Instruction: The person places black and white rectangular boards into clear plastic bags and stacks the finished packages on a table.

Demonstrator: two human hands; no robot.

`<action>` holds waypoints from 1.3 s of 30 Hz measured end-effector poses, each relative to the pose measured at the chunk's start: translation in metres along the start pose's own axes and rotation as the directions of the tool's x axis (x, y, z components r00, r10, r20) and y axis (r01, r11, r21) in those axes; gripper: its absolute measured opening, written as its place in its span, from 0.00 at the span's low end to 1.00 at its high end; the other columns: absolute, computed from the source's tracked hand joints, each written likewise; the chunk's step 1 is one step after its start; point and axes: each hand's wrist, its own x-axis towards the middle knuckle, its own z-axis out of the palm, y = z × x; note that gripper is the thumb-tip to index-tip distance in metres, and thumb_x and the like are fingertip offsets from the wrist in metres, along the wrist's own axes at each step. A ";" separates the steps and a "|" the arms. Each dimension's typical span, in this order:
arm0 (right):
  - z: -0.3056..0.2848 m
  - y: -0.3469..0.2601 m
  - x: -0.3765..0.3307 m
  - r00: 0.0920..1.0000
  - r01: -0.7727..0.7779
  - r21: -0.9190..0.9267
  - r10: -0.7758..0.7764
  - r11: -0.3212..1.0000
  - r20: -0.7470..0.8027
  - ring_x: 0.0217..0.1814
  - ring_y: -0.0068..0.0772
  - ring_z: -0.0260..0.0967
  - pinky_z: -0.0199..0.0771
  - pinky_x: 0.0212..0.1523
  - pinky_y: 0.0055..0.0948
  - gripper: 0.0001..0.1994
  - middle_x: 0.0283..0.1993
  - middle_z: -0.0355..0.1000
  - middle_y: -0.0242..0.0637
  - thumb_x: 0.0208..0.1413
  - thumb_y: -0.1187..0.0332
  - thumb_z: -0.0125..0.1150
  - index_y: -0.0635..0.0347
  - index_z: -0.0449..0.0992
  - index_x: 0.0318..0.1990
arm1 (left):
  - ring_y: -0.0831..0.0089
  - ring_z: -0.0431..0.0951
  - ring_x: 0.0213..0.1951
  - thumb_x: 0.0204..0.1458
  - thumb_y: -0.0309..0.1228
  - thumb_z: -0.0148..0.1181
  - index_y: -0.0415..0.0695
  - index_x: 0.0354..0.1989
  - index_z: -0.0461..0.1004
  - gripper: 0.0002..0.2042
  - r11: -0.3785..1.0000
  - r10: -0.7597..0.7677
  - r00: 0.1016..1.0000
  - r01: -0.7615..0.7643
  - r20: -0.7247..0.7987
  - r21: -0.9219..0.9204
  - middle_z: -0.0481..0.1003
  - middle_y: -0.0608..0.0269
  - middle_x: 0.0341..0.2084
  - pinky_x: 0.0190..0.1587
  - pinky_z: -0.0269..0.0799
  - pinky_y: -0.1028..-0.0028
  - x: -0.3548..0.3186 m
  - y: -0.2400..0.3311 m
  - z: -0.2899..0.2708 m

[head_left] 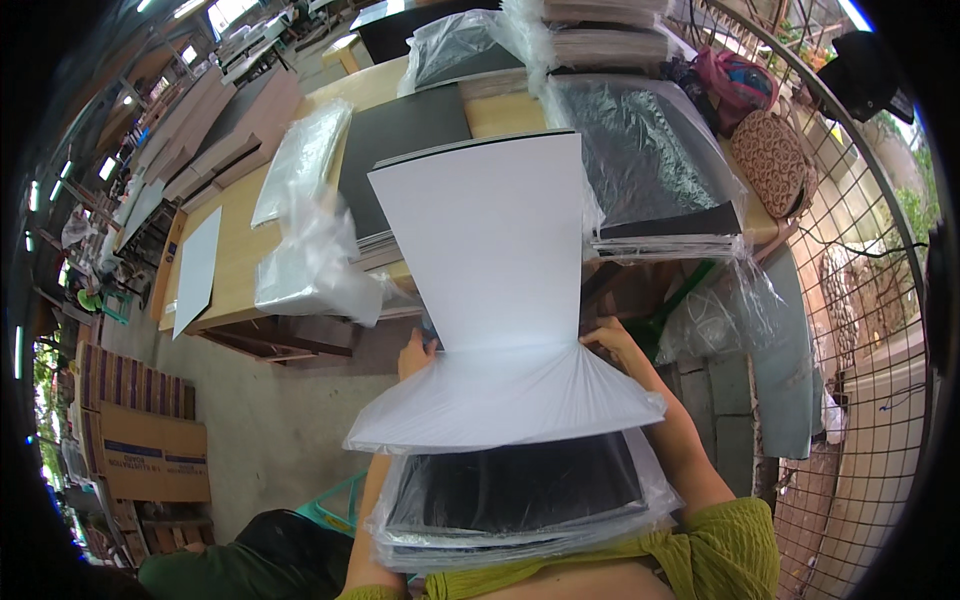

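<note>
A stack of white boards (490, 230) with dark edges at its far end stands out in front of me. Its near part is inside a clear plastic bag (505, 405), which flares out wide toward me. At the left edge of the boards my left hand (415, 357) is closed on the bag's mouth, its fingers partly hidden. My right hand (612, 343) grips the bag at the opposite edge. Below the bag, close to my body, lies a stack of black boards in clear plastic (525, 490).
A wooden table (240, 270) ahead carries dark boards (400, 135), loose plastic bags (315, 245) and a white sheet (198, 265). Wrapped dark boards (640, 150) lie at right, near a patterned bag (770, 160) and wire fence (860, 330). Cartons (155, 450) stand left; a dark-clothed leg (260, 555) is beside me.
</note>
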 end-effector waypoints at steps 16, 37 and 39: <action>-0.021 -0.004 -0.071 0.685 0.588 -0.626 -0.727 0.512 0.049 0.57 0.48 0.59 0.62 0.56 0.38 0.35 0.54 0.64 0.45 0.29 0.78 0.63 0.59 0.65 0.54 | 0.55 0.71 0.48 0.41 0.37 0.66 0.49 0.53 0.63 0.29 0.980 0.131 0.986 -0.114 0.098 -0.162 0.68 0.52 0.49 0.40 0.70 0.61 -0.021 -0.041 -0.096; 0.033 -0.072 -0.196 0.326 0.940 0.004 -0.906 0.340 0.269 0.45 0.40 0.72 0.66 0.54 0.41 0.11 0.41 0.74 0.41 0.46 0.70 0.57 0.63 0.78 0.37 | 0.70 0.73 0.47 0.51 0.28 0.50 0.57 0.44 0.77 0.14 0.315 0.908 0.411 -0.544 0.080 -0.778 0.77 0.67 0.43 0.63 0.38 0.56 -0.128 0.043 -0.173; 0.032 -0.052 -0.163 0.338 0.941 -0.101 -0.889 0.322 0.309 0.46 0.40 0.71 0.66 0.54 0.37 0.12 0.42 0.74 0.42 0.45 0.71 0.56 0.63 0.79 0.38 | 0.68 0.72 0.48 0.49 0.28 0.50 0.57 0.47 0.76 0.17 0.588 0.733 0.656 -0.480 0.178 -0.651 0.76 0.66 0.45 0.61 0.47 0.61 -0.126 0.052 -0.140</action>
